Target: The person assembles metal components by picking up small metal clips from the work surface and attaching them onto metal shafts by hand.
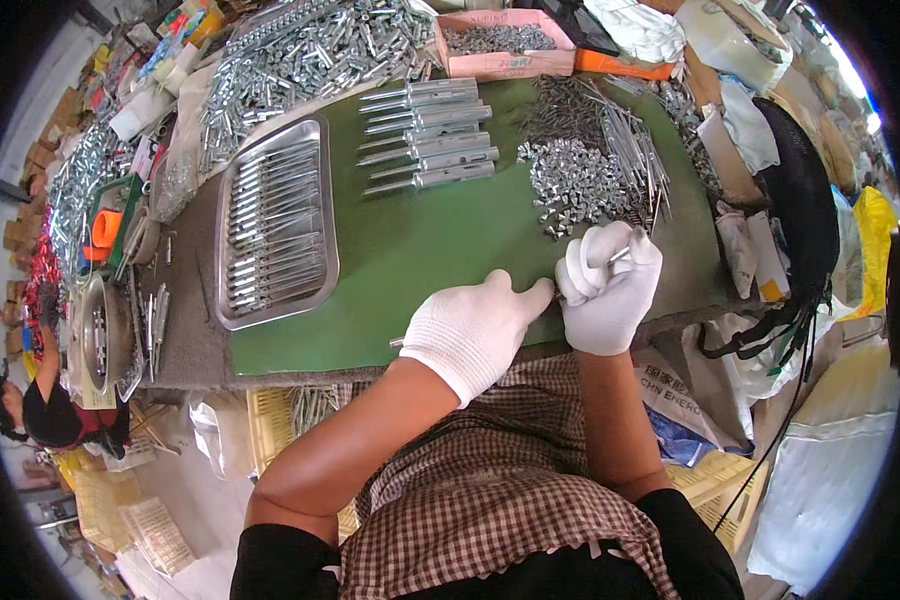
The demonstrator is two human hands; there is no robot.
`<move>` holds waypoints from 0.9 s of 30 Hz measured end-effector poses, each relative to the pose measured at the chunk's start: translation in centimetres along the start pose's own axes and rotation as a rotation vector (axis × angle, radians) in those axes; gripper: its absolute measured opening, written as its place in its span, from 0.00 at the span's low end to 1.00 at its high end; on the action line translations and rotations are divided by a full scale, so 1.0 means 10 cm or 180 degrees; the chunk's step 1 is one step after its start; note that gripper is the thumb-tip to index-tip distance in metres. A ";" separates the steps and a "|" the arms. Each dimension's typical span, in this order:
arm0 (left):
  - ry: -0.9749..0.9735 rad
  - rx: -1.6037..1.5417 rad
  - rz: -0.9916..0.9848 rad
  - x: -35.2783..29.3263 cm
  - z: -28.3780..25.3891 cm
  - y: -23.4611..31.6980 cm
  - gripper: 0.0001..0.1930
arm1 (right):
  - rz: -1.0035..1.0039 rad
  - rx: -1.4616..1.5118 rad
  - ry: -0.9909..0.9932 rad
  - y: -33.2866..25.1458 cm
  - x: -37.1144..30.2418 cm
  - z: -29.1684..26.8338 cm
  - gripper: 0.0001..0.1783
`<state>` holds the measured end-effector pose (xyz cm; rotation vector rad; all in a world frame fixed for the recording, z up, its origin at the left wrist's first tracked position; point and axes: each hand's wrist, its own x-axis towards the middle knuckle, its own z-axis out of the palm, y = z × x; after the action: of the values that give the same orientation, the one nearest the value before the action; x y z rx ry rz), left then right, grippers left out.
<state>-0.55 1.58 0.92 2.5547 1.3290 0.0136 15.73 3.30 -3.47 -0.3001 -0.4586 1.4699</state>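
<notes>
1. Green mat (420, 250) covers the bench, with a steel tray (325, 250) of rods at its left.
2. The left hand (475, 330), white-gloved, lies half curled, its fingertips touching the right hand; whether it grips anything cannot be told.
3. The right hand (610, 290) is clenched around a thin metal rod (620, 255).
4. Only the rod's silvery tip shows, pointing up and right toward the heap of small nuts (575, 180).

Thin silver metal rod (618, 256), tilted, gripped over green mat.
</notes>
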 end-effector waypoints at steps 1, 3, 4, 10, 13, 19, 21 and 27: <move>0.0006 -0.0005 -0.0003 -0.01 -0.01 0.01 0.18 | 0.0010 0.0016 0.0013 0.01 -0.01 0.00 0.27; -0.0059 0.0016 -0.0023 0.01 -0.01 0.01 0.17 | -0.0191 -0.0840 -0.0224 0.05 -0.05 0.01 0.28; -0.0094 0.0042 -0.0017 0.03 -0.03 0.00 0.16 | -0.0201 -0.0832 -0.0204 0.07 -0.06 0.02 0.28; -0.0087 0.0240 -0.0034 0.21 -0.01 0.19 0.15 | -0.0815 -0.1499 0.0285 0.09 -0.08 -0.01 0.32; 0.0109 0.0297 0.0024 0.24 0.08 0.18 0.16 | -0.0689 -0.1316 0.0325 0.09 -0.04 -0.09 0.30; 0.1166 -0.0010 -0.0245 -0.70 -0.05 -0.21 0.16 | -0.1424 -0.4235 0.1053 -0.69 -0.14 -0.26 0.19; 0.1461 -0.0118 -0.0767 -1.30 0.05 -0.46 0.14 | -0.2140 -0.6812 0.1547 -1.18 -0.13 -0.49 0.17; 0.0710 0.0650 -0.2761 -3.37 1.23 -1.28 0.19 | -0.1166 -0.8072 0.1870 -1.98 -0.04 -1.02 0.19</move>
<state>-28.88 -21.34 -10.22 1.9349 2.5178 -0.0029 37.95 2.06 -3.26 -2.2799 -1.5063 -0.4206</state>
